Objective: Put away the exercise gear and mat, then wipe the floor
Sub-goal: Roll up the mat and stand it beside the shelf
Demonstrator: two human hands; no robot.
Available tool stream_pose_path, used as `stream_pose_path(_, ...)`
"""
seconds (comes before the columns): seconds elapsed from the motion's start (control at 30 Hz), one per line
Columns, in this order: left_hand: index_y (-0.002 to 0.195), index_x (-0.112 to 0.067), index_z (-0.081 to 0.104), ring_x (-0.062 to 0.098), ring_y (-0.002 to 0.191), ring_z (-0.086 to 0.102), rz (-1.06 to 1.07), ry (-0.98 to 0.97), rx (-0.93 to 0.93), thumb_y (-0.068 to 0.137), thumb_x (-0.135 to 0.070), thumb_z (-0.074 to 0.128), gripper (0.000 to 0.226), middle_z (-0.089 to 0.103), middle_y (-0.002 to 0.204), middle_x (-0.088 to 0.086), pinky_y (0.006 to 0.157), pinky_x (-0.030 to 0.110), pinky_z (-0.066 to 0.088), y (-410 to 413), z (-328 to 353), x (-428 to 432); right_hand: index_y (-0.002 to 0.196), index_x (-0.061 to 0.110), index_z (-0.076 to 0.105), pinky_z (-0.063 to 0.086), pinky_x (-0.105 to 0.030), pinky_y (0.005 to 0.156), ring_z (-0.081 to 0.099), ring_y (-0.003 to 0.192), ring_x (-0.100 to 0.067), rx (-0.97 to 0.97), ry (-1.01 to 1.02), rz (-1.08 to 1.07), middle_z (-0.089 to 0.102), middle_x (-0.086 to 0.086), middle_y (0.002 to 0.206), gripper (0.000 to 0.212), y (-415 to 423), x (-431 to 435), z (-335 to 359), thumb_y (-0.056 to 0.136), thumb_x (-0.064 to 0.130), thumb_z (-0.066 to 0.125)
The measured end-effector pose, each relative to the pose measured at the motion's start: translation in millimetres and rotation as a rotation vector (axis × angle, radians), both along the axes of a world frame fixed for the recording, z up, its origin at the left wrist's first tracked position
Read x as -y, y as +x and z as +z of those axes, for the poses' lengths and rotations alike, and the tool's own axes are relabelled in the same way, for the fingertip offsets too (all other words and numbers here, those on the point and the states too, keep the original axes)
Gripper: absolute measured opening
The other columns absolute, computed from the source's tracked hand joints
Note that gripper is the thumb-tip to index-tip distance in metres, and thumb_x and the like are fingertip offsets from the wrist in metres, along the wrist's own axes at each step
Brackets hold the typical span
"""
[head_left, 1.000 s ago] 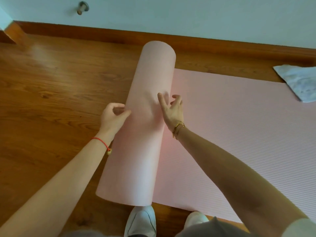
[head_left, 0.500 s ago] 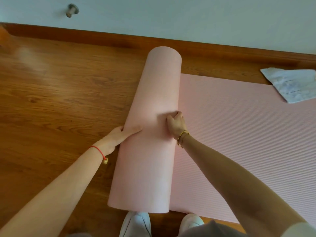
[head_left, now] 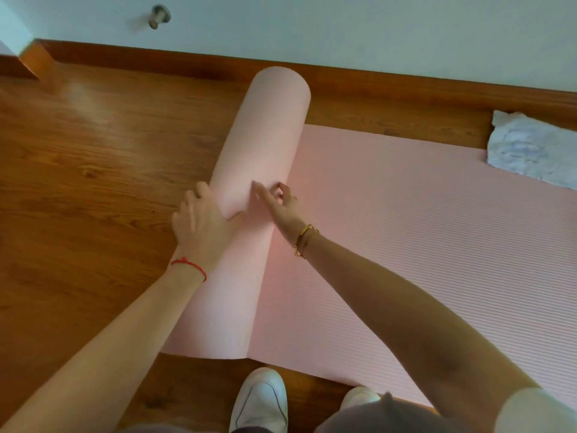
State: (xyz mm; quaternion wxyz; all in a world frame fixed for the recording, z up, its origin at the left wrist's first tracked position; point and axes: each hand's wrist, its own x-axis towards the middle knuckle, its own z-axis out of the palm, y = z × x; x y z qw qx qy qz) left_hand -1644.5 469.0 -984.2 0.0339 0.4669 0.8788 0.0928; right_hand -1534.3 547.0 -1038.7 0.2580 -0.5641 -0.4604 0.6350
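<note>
Left hand (head_left: 203,220) slid onto mat (head_left: 265,135) (right hand (head_left: 282,204) touches opposite side).

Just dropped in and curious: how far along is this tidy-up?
Part of the pink mat is rolled. The left hand and right hand press on the roll. A flat stretch is left to roll; a cloth lies at its far corner, and wiping the floor seems yet to come.

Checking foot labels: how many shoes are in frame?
2. One shoe sits at the bottom edge, just below the near end of the rolled mat. The second shoe is right of it, largely hidden by grey clothing.
</note>
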Motion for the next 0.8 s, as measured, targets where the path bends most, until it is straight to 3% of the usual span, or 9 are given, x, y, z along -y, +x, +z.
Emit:
stream_pose_path(0.07, 0.110, -0.008, 0.053, 0.041, 0.108, 0.059, -0.079, 0.001, 0.016, 0.085, -0.065, 0.060, 0.062, 0.060, 0.113, 0.020, 0.087, 0.049, 0.046, 11.8, 0.4, -2.6, 0.145, 0.014, 0.038, 0.040, -0.038, 0.109, 0.047, 0.130, -0.025, 0.022, -0.016, -0.076, 0.044, -0.008, 0.141, 0.111, 0.4, -3.0, 6.7, 0.059, 0.078, 0.068)
stream_pose_path(0.1, 0.102, -0.013, 0.055, 0.040, 0.108, 0.058, -0.101, 0.047, 0.120, 0.090, -0.063, 0.054, 0.051, 0.061, 0.109, 0.017, 0.089, 0.048, 0.045, 14.7, 1.5, -5.3, 0.147, 0.014, 0.034, 0.036, -0.041, 0.113, 0.042, 0.135, -0.026, 0.050, -0.001, -0.129, 0.042, -0.008, 0.145, 0.112, 3.9, -5.4, 8.1, 0.061, 0.076, 0.068)
stream_pose_path(0.17, 0.086, -0.017, 0.060, 0.032, 0.102, 0.061, -0.093, 0.121, 0.506, 0.098, -0.052, 0.047, 0.039, 0.066, 0.097, 0.005, 0.088, 0.041, 0.046, 12.6, 3.4, -12.2, 0.149, 0.016, 0.029, 0.028, -0.044, 0.117, 0.033, 0.141, -0.027, 0.128, 0.064, -0.218, 0.037, -0.009, 0.149, 0.106, 16.1, -9.9, 6.9, 0.068, 0.070, 0.071)
stream_pose_path(0.23, 0.090, -0.019, 0.073, 0.021, 0.099, 0.066, -0.040, 0.193, 0.789, 0.099, -0.042, 0.053, 0.032, 0.072, 0.096, -0.004, 0.091, 0.037, 0.049, 6.6, 2.6, -18.0, 0.149, 0.017, 0.026, 0.026, -0.042, 0.117, 0.029, 0.141, -0.028, 0.242, 0.136, -0.245, 0.036, -0.008, 0.149, 0.105, 30.5, -13.4, 4.1, 0.070, 0.066, 0.073)
stream_pose_path(0.3, 0.109, -0.020, 0.073, 0.018, 0.111, 0.063, 0.041, 0.212, 0.826, 0.092, -0.039, 0.066, 0.026, 0.070, 0.114, -0.002, 0.095, 0.034, 0.049, -3.1, -11.4, -21.5, 0.148, 0.016, 0.026, 0.026, -0.040, 0.112, 0.030, 0.139, -0.029, 0.329, 0.160, -0.238, 0.037, -0.009, 0.146, 0.101, 43.3, -16.6, -0.2, 0.071, 0.062, 0.073)
stream_pose_path(0.43, 0.148, -0.022, 0.045, 0.025, 0.139, 0.044, 0.240, -0.108, 1.056, 0.071, -0.074, 0.072, 0.097, 0.047, 0.152, 0.002, 0.115, 0.044, 0.035, -7.5, -33.8, -14.6, 0.144, 0.015, 0.031, 0.032, -0.041, 0.105, 0.036, 0.132, -0.033, 0.416, 0.144, -0.260, 0.041, -0.011, 0.137, 0.078, 60.1, -13.8, -8.5, 0.083, 0.050, 0.064)
stream_pose_path(0.57, 0.151, -0.030, 0.042, 0.016, 0.142, 0.035, 0.104, -0.332, 1.301, 0.074, -0.077, 0.062, 0.092, 0.042, 0.155, -0.008, 0.124, 0.047, 0.014, 11.1, -34.6, -8.7, 0.144, 0.017, 0.030, 0.031, -0.045, 0.104, 0.040, 0.127, -0.034, 0.588, 0.181, -0.335, 0.044, -0.012, 0.135, 0.067, 71.7, -4.7, -18.4, 0.088, 0.046, 0.052)
stream_pose_path(0.67, 0.146, -0.022, 0.050, 0.013, 0.124, 0.051, 0.066, -0.301, 1.328, 0.048, -0.079, 0.079, 0.117, 0.057, 0.142, -0.005, 0.114, 0.038, 0.031, 14.5, -38.1, -9.8, 0.136, 0.017, 0.040, 0.035, -0.044, 0.101, 0.044, 0.120, -0.034, 0.583, 0.243, -0.324, 0.048, -0.012, 0.128, 0.053, 83.8, -4.3, -28.1, 0.089, 0.040, 0.051)
stream_pose_path(0.8, 0.140, -0.016, 0.055, 0.015, 0.110, 0.062, 0.117, -0.232, 1.267, 0.062, -0.064, 0.080, 0.094, 0.066, 0.128, 0.001, 0.086, 0.029, 0.048, 13.1, -39.6, -11.3, 0.131, 0.013, 0.044, 0.043, -0.040, 0.091, 0.054, 0.110, -0.035, 0.474, 0.322, -0.280, 0.054, -0.012, 0.123, 0.044, 91.3, -6.9, -31.5, 0.092, 0.033, 0.051)
